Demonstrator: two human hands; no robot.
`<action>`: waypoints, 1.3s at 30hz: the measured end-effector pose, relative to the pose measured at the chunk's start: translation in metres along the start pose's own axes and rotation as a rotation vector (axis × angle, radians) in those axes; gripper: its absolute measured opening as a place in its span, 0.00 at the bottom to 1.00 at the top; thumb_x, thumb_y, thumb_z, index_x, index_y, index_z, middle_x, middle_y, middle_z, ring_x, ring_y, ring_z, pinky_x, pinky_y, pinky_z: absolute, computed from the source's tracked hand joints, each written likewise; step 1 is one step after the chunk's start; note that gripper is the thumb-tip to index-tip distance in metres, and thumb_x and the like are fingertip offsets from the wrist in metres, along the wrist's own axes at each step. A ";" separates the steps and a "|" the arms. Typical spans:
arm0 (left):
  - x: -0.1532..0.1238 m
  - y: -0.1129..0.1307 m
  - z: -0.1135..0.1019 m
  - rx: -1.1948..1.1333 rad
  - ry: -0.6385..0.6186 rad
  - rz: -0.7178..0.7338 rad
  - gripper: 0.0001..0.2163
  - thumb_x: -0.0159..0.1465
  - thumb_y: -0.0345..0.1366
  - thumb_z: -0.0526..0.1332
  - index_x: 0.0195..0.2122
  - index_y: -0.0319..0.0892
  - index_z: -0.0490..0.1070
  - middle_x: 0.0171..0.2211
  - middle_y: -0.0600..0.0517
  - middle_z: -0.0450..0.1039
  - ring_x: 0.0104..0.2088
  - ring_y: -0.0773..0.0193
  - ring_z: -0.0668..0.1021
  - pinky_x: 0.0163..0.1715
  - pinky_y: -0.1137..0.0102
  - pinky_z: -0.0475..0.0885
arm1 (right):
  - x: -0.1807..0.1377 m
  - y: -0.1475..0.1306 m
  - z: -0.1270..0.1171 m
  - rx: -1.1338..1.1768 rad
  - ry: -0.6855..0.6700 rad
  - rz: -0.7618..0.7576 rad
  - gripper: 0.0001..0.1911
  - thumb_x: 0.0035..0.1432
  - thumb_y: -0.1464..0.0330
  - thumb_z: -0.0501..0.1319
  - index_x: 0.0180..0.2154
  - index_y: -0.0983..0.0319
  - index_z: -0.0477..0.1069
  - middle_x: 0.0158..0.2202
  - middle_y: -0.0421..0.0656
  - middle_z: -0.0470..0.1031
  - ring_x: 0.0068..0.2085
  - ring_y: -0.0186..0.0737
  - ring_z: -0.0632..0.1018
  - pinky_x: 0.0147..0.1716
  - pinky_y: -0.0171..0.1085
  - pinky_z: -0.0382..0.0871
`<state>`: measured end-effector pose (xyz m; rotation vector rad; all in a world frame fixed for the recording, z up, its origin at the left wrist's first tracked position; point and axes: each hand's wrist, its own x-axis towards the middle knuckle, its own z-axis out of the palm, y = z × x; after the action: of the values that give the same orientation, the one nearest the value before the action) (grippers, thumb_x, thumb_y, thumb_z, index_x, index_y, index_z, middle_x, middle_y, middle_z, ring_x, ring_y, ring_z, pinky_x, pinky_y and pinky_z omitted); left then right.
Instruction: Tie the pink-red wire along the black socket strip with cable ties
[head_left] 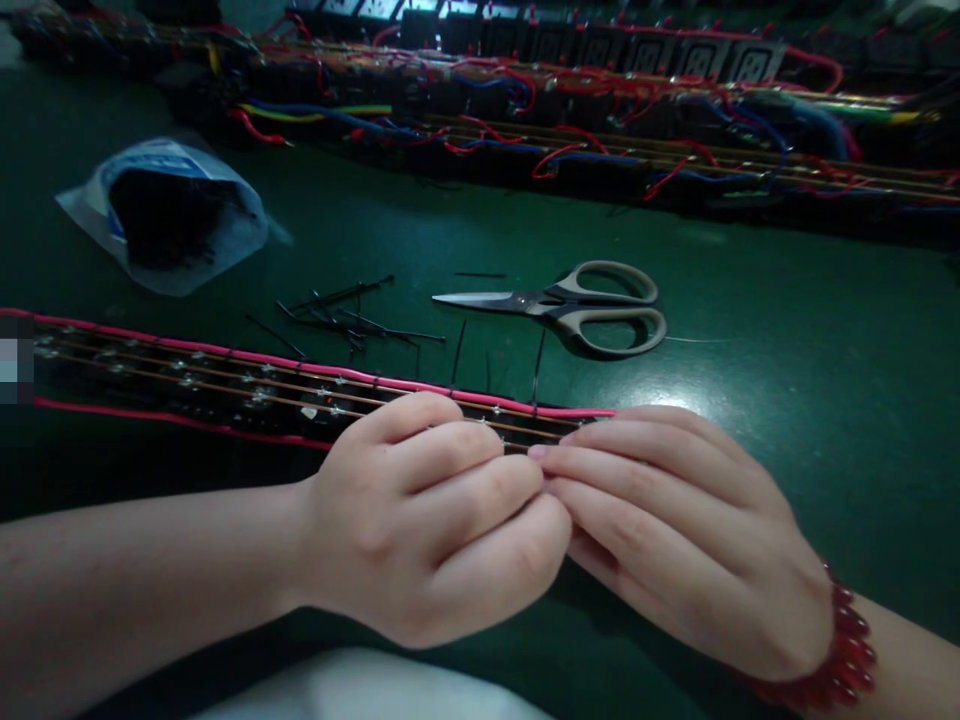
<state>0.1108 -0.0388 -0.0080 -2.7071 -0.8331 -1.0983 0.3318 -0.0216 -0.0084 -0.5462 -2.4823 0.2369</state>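
A long black power-strip-like assembly (225, 400) with copper bars and solder joints lies across the table, a red wire (420, 385) along its far edge and another along its near edge. Over its right part, my left hand (442, 520) is closed, fingers curled. My right hand (690, 540), with a red bead bracelet at the wrist, meets it there, fingertips pinched together. Whatever both pinch is hidden behind the fingers. Two black cable ties (538, 368) stick up from the red wire just beyond my hands.
Scissors (525, 302) with beige-and-black handles lie beyond the strip, points to the left. Beside them is a loose pile of black cable ties (345, 318). An open plastic bag (172, 215) of black ties sits at left. Wired assemblies (562, 140) line the back of the green table (787, 330).
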 end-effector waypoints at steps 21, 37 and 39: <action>0.002 0.003 -0.008 -0.062 -0.025 0.053 0.08 0.66 0.27 0.57 0.38 0.35 0.77 0.34 0.51 0.82 0.32 0.64 0.81 0.30 0.66 0.76 | 0.002 -0.002 0.005 -0.089 0.013 0.042 0.06 0.61 0.75 0.62 0.42 0.66 0.73 0.44 0.46 0.82 0.46 0.46 0.77 0.44 0.46 0.71; -0.001 0.006 -0.004 -0.075 -0.041 0.074 0.07 0.64 0.28 0.58 0.36 0.38 0.76 0.34 0.51 0.80 0.32 0.65 0.79 0.29 0.67 0.73 | 0.006 0.002 0.007 -0.100 0.025 0.072 0.06 0.62 0.73 0.62 0.42 0.65 0.73 0.42 0.46 0.82 0.44 0.45 0.78 0.42 0.45 0.73; -0.001 0.005 -0.003 -0.040 -0.035 0.058 0.07 0.64 0.28 0.58 0.37 0.39 0.76 0.35 0.52 0.80 0.34 0.64 0.79 0.31 0.66 0.74 | 0.006 0.003 0.009 -0.079 0.037 0.113 0.07 0.61 0.73 0.62 0.42 0.65 0.72 0.41 0.47 0.82 0.43 0.45 0.79 0.41 0.44 0.74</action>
<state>0.1113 -0.0441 -0.0062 -2.7722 -0.7404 -1.0706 0.3228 -0.0168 -0.0129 -0.7189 -2.4366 0.1713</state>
